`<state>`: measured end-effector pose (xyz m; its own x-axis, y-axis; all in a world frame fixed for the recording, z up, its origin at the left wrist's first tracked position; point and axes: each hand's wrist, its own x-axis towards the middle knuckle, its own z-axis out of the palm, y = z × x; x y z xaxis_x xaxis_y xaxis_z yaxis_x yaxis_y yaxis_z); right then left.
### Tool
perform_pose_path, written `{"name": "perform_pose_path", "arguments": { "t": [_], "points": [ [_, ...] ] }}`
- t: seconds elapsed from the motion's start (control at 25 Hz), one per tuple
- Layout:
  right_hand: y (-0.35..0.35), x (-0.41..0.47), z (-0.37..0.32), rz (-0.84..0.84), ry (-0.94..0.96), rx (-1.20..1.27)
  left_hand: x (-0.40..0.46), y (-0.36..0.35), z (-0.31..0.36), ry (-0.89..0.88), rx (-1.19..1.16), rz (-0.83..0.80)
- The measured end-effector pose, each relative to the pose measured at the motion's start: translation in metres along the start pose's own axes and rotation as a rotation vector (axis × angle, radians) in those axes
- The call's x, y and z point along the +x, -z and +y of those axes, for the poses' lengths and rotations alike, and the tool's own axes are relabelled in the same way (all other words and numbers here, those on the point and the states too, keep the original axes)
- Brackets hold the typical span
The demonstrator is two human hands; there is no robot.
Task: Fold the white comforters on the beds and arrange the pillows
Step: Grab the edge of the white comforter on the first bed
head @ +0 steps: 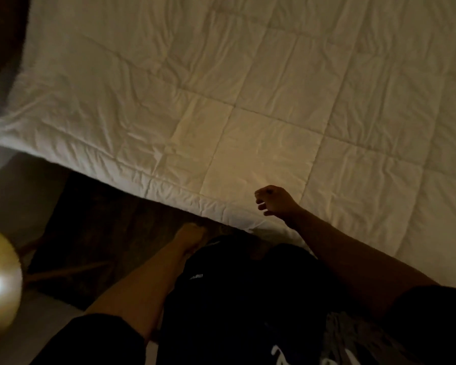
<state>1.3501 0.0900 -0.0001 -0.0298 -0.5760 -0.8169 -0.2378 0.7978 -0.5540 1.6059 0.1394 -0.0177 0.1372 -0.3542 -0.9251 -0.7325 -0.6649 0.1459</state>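
White comforter [248, 88] lies spread flat over the bed, quilted squares, creased, near edge running diagonally across the lower part of the view. Right hand [274, 201] hovers over that edge, fingers [261, 205] curled in, holding nothing. Left hand [190, 237] hangs low beside the bed edge against dark shorts [242, 299]; dim and blurred, finger state can't be told. Dark wood floor [103, 219] below the edge. Glowing round lamp [0, 280] at far left.
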Motion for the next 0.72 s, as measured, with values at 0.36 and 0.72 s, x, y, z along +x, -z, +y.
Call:
{"name": "perform_pose_path", "arguments": {
  "t": [0.36, 0.72],
  "points": [
    [0.014, 0.008, 0.059, 0.188, -0.309, 0.212, 0.05, 0.08, 0.086, -0.029, -0.044, -0.042],
    [0.027, 0.018, 0.133, 0.31, -0.404, 0.288, 0.074, 0.021, 0.124, -0.061, 0.168, -0.163]
  ]
}}
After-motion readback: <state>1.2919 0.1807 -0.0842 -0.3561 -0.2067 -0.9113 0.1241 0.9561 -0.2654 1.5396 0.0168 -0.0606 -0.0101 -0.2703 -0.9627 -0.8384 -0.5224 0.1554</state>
